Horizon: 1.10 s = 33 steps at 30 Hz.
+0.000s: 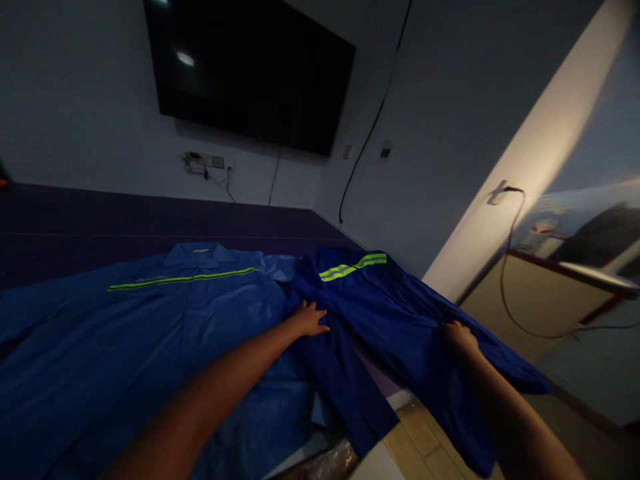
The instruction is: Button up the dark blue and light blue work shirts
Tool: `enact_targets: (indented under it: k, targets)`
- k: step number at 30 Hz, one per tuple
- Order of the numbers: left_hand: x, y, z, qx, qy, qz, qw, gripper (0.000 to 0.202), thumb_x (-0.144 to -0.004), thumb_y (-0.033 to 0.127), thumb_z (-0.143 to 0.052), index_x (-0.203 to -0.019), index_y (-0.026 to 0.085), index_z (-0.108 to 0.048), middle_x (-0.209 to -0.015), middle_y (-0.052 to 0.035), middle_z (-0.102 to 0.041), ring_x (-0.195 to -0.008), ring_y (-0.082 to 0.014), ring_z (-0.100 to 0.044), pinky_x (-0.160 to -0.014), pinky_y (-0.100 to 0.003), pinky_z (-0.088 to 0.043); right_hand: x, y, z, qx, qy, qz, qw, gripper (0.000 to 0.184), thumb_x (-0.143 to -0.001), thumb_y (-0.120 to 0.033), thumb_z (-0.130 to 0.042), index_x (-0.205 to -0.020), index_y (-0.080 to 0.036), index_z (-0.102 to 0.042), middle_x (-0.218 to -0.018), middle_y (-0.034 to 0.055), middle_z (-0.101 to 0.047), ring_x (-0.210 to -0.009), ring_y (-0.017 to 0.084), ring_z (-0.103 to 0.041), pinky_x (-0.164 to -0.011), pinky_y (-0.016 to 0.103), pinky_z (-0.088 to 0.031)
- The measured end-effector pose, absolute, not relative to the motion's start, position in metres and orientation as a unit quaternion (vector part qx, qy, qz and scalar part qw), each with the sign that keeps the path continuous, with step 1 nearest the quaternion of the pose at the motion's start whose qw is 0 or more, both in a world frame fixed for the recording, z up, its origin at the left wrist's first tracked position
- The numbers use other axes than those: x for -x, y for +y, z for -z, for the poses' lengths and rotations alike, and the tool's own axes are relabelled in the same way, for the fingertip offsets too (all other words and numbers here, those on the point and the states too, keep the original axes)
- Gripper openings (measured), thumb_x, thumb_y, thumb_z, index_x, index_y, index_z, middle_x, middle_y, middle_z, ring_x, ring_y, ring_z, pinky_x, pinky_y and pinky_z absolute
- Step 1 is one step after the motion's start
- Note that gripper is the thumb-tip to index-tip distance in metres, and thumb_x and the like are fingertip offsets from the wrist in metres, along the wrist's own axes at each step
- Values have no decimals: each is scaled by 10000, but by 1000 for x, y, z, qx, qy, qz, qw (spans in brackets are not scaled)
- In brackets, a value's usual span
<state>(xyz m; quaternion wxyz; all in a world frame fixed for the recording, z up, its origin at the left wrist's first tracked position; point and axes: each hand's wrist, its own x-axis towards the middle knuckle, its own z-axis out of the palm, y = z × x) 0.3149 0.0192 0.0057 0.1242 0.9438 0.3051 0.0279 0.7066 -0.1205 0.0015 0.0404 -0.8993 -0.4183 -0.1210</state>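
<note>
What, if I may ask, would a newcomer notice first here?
A blue shirt on the left and a darker garment on the right, both with bright yellow-green stripes, lie spread out. The left hand and right hand rest on the darker one. A black TV hangs above.

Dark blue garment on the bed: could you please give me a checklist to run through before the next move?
1. Left hand flat on the dark blue garment: ok.
2. Right hand on the garment's right side: ok.
3. Right hand pinching cloth or only resting: cannot tell.
4. Garment wholly on the bed: not ok, its near end hangs over the edge above the floor.
5. Garment clear of the light blue shirt: not ok, they touch beside the left hand.
</note>
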Motion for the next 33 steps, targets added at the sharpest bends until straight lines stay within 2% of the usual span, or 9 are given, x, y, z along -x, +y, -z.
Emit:
enact_targets:
  k: [3, 6, 9, 12, 14, 18, 21, 28, 33]
  targets:
    - [-328, 29, -7, -934, 333, -43, 123, 508, -756, 487, -473, -1166, 189, -502, -1240, -141, -462, -1168, -301, -405, -981, -450, -277, -681, -108, -14, 916, -378, 130, -14, 328, -776, -177, -385, -961, -200, -655, -1042, 209, -566, -1003, 322, -517, -714, 440, -426]
    - [-335, 39, -11, -918, 363, -101, 125, 443, -804, 450, -395, -1108, 162, -539, -1164, -140, -506, -1079, -272, -485, -899, -387, -382, -629, -90, -20, 848, -516, 120, 25, 400, -817, -206, -366, -1186, -219, -519, -1210, 149, -492, -1111, 271, -455, -858, 398, -387]
    - [-342, 50, -11, -913, 347, -176, 122, 488, -793, 419, -427, -1228, 196, -434, -1282, -118, -405, -1165, -257, -415, -939, -341, -353, -571, -75, -12, 767, -640, 19, 44, 473, -836, -427, -374, -1267, -238, -429, -1321, 102, -396, -1197, 253, -373, -963, 379, -304]
    - [-355, 64, -4, -926, 332, -122, 133, 611, -776, 466, -438, -1319, 220, -303, -1386, -124, -270, -1254, -286, -292, -1003, -371, -266, -523, -62, 5, 719, -692, -63, 15, 663, -762, -571, -428, -1345, -304, -261, -1425, 78, -208, -1278, 336, -190, -984, 511, -202]
    - [-366, 76, 3, -926, 343, -77, 135, 587, -809, 487, -355, -1311, 184, -326, -1374, -151, -300, -1268, -301, -258, -1023, -419, -203, -502, -48, 13, 719, -690, -80, 3, 641, -796, -540, -394, -1361, -305, -203, -1444, 78, -134, -1291, 356, -111, -975, 559, -151]
    - [-388, 112, 12, -928, 349, -69, 116, 498, -847, 425, -286, -1260, 174, -409, -1318, -125, -412, -1291, -295, -201, -1039, -492, -37, -483, -6, 20, 745, -664, -65, -8, 491, -885, -290, -267, -1368, -291, -183, -1447, 78, -113, -1300, 327, -106, -965, 572, -140]
    - [-397, 145, 16, -925, 357, -77, 106, 462, -859, 374, -271, -1252, 185, -424, -1313, -115, -423, -1294, -293, -196, -1028, -513, 9, -480, 28, 19, 761, -646, -61, 0, 493, -883, -259, -262, -1366, -308, -178, -1447, 67, -122, -1298, 321, -122, -959, 585, -136]
    - [-409, 185, 21, -915, 371, -119, 106, 439, -865, 304, -283, -1269, 183, -406, -1315, -113, -421, -1293, -285, -208, -1033, -507, -17, -478, 72, 20, 783, -620, -43, 37, 469, -889, -259, -241, -1355, -301, -214, -1434, 55, -183, -1298, 285, -152, -957, 608, -106]
    - [-391, 174, 14, -912, 360, -152, 121, 403, -834, 312, -391, -1202, 171, -478, -1270, -111, -473, -1233, -233, -348, -1051, -389, -162, -481, 74, 20, 784, -617, -52, 35, 456, -897, -257, -239, -1352, -284, -226, -1427, 62, -204, -1303, 263, -150, -963, 609, -103]
